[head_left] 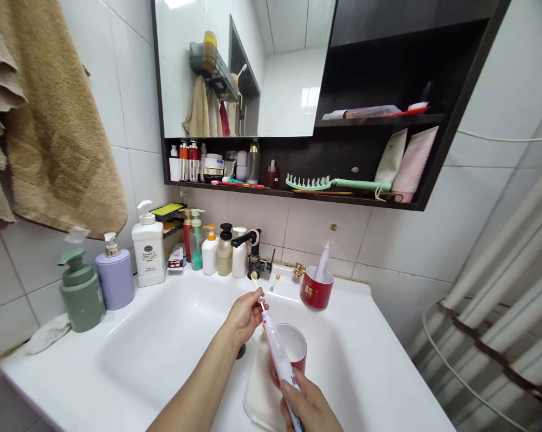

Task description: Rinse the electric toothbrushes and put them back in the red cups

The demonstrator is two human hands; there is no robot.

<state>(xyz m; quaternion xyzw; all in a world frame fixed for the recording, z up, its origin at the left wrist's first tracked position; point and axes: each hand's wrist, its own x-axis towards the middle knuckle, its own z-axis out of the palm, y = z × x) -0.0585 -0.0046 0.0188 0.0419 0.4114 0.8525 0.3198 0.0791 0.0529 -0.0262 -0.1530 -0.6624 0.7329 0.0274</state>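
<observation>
My right hand (309,405) grips the lower body of a white and pink electric toothbrush (277,351), which slants up to the left over the white sink (162,354). My left hand (245,315) pinches its thin neck just below the small brush head (254,276). Directly behind the handle stands a red cup (295,348) with a white inside, on a white mat (259,390). Further back a second red cup (316,292) holds another toothbrush upright.
A black tap (252,252) stands behind the basin amid several pump bottles. A green dispenser (80,294) and a lilac one (115,276) sit at left under a tan towel (59,132). Above hangs a mirror cabinet (298,90) with a green comb (329,182).
</observation>
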